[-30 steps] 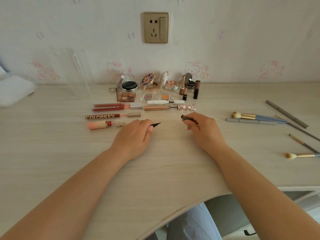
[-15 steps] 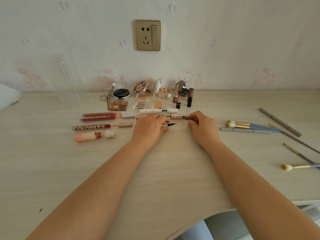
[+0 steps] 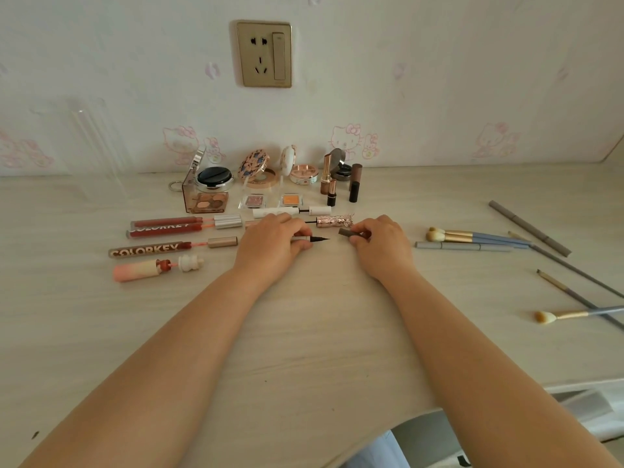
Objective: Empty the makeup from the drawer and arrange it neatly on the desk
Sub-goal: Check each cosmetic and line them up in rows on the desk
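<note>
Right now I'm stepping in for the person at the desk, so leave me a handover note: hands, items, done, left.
Left hand: holds the uncapped eyeliner, tip pointing right.
Right hand: holds its cap, apart from the tip.
Done: compacts, lipsticks and glosses sit in rows by the wall.
Left: set down liner and cap like the open glosses; probably straighten the brushes scattered at right. The drawer is out of view.

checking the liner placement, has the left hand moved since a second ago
Yes. The left hand with the eyeliner pen went forward and to the right: it was level with the pink gradient tube, now it sits beside the COLORKEY tube.
</note>
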